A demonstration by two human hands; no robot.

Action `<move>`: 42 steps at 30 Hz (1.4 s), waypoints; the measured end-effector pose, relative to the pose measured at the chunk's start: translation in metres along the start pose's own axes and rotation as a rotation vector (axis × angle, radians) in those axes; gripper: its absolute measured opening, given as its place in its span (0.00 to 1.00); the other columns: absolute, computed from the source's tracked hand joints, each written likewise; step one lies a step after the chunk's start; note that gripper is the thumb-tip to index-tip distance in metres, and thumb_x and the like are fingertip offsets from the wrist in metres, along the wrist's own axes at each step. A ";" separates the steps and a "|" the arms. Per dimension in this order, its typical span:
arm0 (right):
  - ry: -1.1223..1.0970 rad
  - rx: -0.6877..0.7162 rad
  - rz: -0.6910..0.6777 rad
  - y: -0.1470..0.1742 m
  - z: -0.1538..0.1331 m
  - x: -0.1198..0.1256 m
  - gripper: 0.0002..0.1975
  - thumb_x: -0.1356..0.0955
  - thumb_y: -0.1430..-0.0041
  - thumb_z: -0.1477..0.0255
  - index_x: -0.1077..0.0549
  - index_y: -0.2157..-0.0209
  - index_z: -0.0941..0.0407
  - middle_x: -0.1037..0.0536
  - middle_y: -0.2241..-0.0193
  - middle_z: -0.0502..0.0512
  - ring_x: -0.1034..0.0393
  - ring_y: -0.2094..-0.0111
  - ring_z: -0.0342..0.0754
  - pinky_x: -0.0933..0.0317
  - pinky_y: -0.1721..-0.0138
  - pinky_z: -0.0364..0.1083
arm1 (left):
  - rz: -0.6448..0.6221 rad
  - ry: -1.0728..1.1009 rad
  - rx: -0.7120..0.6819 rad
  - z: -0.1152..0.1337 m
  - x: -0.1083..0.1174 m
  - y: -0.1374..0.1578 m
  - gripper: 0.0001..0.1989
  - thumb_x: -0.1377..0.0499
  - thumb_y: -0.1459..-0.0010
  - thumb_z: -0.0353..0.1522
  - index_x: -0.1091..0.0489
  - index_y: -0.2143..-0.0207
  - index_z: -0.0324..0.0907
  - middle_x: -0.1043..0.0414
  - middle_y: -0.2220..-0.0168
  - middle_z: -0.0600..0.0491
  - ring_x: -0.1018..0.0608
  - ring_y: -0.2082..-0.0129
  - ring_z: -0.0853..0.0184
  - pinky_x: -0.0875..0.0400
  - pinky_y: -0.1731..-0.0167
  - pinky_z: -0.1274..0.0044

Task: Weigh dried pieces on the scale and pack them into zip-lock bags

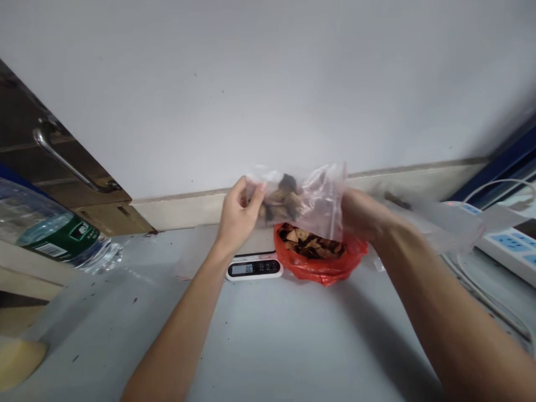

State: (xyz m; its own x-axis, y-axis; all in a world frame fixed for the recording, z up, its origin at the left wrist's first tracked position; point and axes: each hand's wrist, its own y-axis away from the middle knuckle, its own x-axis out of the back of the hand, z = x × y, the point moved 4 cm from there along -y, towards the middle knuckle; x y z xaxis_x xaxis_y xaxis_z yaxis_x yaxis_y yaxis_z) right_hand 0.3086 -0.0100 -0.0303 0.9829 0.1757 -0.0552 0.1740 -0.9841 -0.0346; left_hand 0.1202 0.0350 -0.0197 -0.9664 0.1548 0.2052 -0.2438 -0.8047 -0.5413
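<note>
1. The left hand (pixel 239 215) pinches one end of a clear plastic zip bag (pixel 320 192) between thumb and fingers. The right hand (pixel 362 215) is at the bag's other end; its fingertips are hidden, so how they close cannot be told.
2. The clear bag hangs raised in front of the wall, over the scale and the red bag, with blurred dark and brown dried pieces (pixel 282 204) inside.
3. Beneath it sits an open, crumpled red plastic bag (pixel 322 272) filled with brown dried slices (pixel 312 244); the raised bag hides part of its far rim.
4. Just beside it, to the left, lies a white digital scale with a black panel (pixel 254 268), its display showing 0.0. The left wrist and forearm cover the area at its left end.
5. Beyond the right forearm are blurred clear plastic sheeting (pixel 439 223), a white power strip with blue sockets (pixel 513 245) and pale cables (pixel 498 304).
6. At the far left are a clear plastic bottle with a green label (pixel 62 231) and a rounded pale-yellow object (pixel 20 363).
7. Dark flecks dot the grey tabletop (pixel 268 346). Behind rise a plain whitish wall (pixel 268 84) and, leftward, a brown wooden cabinet (pixel 25 128) with a curved metal handle (pixel 71 159).
</note>
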 end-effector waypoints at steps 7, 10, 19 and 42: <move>0.081 -0.095 -0.019 0.012 -0.014 0.006 0.18 0.20 0.56 0.56 0.21 0.73 0.56 0.20 0.73 0.52 0.26 0.71 0.45 0.29 0.66 0.44 | 0.036 -0.130 0.068 -0.005 0.028 -0.008 0.09 0.40 0.39 0.36 0.35 0.70 0.44 0.33 0.80 0.60 0.31 0.80 0.72 0.37 0.77 0.81; 0.158 -0.145 -0.012 0.015 -0.016 -0.001 0.15 0.20 0.57 0.60 0.22 0.78 0.56 0.21 0.76 0.51 0.28 0.74 0.44 0.33 0.71 0.44 | 0.024 -0.190 0.134 -0.009 0.032 -0.007 0.05 0.40 0.39 0.34 0.35 0.64 0.44 0.33 0.80 0.61 0.32 0.81 0.72 0.38 0.78 0.82; 0.265 -0.077 -0.028 0.005 -0.003 -0.021 0.17 0.22 0.58 0.59 0.26 0.79 0.56 0.28 0.79 0.47 0.35 0.75 0.42 0.40 0.71 0.43 | -0.313 -0.424 0.018 0.008 0.016 0.005 0.08 0.37 0.42 0.38 0.27 0.69 0.42 0.25 0.68 0.53 0.24 0.68 0.66 0.28 0.64 0.75; 0.270 -0.130 0.008 0.003 -0.004 -0.034 0.06 0.29 0.52 0.68 0.19 0.75 0.55 0.17 0.71 0.53 0.24 0.67 0.48 0.30 0.63 0.44 | -0.499 -0.318 0.091 0.012 0.007 0.016 0.08 0.44 0.49 0.29 0.27 0.77 0.41 0.28 0.79 0.56 0.29 0.76 0.70 0.34 0.74 0.78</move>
State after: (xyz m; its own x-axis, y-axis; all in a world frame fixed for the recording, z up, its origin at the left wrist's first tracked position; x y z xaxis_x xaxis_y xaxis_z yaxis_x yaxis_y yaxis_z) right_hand 0.2760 -0.0191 -0.0247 0.9618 0.1723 0.2129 0.1553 -0.9834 0.0942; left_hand 0.1100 0.0161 -0.0171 -0.6618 0.3588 0.6583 -0.6404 -0.7271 -0.2475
